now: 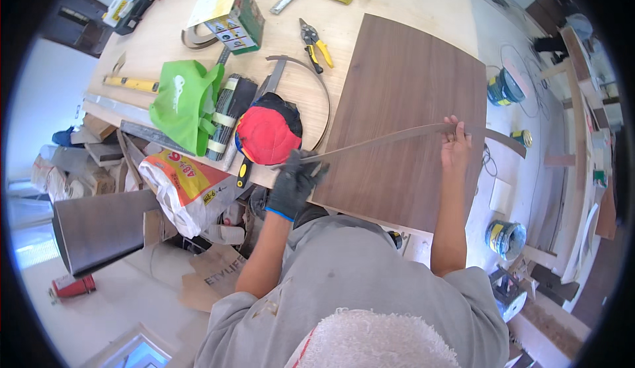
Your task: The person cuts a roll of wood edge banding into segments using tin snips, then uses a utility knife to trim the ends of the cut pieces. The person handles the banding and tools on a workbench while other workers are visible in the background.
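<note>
A long, thin brown strip of edge banding (380, 141) stretches between my hands, over a flat wood-grain board (403, 77). My left hand (291, 188), in a dark glove with a blue cuff, is closed on the strip's left end by the board's near left corner. My bare right hand (456, 144) pinches the strip above the board's right edge. Past that hand the strip's free end curves down to the right. A red and black cap (268, 132) lies just beyond my left hand. The near loop of a second thin strip (329, 103) curves between cap and board.
Tin snips (315, 45) with yellow and black handles lie beyond the board. A square can (228, 16), a green bag (186, 103) and a dark roll (230, 113) sit on the table's left. Open paint cans (506, 239) stand on the floor at right.
</note>
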The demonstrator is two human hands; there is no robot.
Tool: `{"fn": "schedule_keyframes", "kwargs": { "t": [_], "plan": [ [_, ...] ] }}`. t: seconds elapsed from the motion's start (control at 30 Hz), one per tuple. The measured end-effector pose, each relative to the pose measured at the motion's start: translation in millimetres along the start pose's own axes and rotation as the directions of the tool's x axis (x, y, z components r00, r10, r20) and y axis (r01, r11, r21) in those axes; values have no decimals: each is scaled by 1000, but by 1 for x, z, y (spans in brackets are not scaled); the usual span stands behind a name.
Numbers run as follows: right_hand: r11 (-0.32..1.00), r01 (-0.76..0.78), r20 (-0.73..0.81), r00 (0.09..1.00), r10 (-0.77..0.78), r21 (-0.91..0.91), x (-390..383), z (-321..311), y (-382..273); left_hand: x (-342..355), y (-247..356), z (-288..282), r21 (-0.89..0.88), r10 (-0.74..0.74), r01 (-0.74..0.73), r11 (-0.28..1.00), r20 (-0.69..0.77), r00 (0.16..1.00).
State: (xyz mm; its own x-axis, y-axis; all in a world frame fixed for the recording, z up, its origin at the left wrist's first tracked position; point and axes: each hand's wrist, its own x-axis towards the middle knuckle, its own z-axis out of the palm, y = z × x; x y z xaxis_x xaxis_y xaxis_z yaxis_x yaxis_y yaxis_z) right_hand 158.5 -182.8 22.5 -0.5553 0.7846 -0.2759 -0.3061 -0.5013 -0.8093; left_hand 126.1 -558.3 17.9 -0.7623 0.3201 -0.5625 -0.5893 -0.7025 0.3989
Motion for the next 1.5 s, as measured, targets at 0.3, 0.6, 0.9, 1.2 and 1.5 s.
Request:
{"fn": "schedule_keyframes", "kwargs": {
  "t": [0.3, 0.6, 0.9, 1.2, 1.5],
  "plan": [
    [662, 104, 161, 987, 25, -743, 67, -45, 34, -13, -37, -35, 236, 81, -49, 970, -127, 989],
    [133, 685, 653, 725, -219, -716, -54, 70, 35, -29, -15, -22, 261, 88, -55, 964, -115, 989],
    [0, 940, 752, -273, 599, 341, -168, 212, 166, -22, 3, -31, 554, -115, 56, 831, 72, 991],
    [-158, 955, 675, -55, 736, 250, -113, 230, 170, -17, 19, -59, 680, -87, -136, 721, 284, 955],
    [-222, 969, 716, 75, 694, 113, -193, 236, 174, -33, 84, -89, 947, 604, -210, -245, 318, 731]
  ]
}}
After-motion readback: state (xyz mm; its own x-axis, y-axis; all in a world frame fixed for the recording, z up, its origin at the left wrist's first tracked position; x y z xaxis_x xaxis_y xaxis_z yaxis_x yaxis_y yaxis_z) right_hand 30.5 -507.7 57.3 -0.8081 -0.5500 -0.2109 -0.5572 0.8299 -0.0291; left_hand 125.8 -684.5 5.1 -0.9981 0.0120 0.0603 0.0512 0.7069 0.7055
